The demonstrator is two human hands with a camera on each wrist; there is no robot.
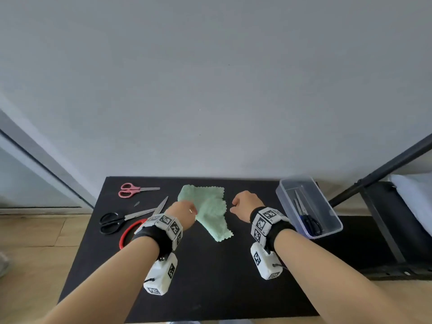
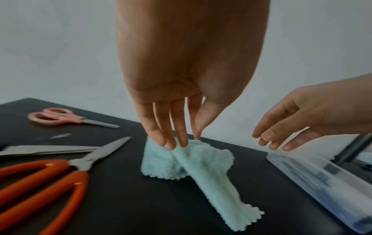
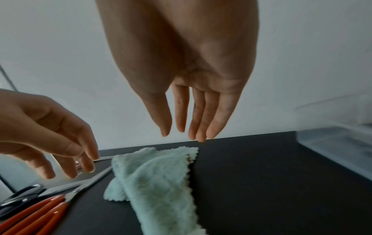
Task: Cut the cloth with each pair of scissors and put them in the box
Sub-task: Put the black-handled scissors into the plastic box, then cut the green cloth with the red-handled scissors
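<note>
Green cloth (image 1: 209,208) crumpled and partly folded, at mid-table toward the far edge, one zigzag-edged corner trailing toward the near side. Left hand (image 1: 181,212) directly at its left margin, straight fingertips (image 2: 171,145) down on a raised fold (touching or just pinching it, hard to say which from the wrist view). Right hand (image 1: 245,204) just right of the cloth, apart from it, fingers (image 3: 199,127) straight and relaxed, holding nothing, hovering above the table.

Left of the cloth, three pairs of scissors: pink-handled scissors (image 1: 131,190) near the far edge, blades closed and pointing right; black-handled scissors (image 1: 117,220) nearer, blades angled toward the cloth; red-handled scissors (image 1: 131,230) partly under the left wrist, one long blade tip (image 1: 163,203) reaching up close beside the cloth. Small pale sliver (image 1: 137,203) lying between the pink and black pairs.

Right of the right hand, a clear plastic box (image 1: 332,226) standing at the table's right edge, with dark-handled scissors (image 1: 308,218) already inside (how many, not clear through the wall).

Black table (image 1: 222,277) bare across its near half, between and below the forearms; a strip also open between cloth and box. Far edge tight against a pale wall (image 1: 210,90); black frame (image 1: 374,178) slanting just beyond the box on the right.
</note>
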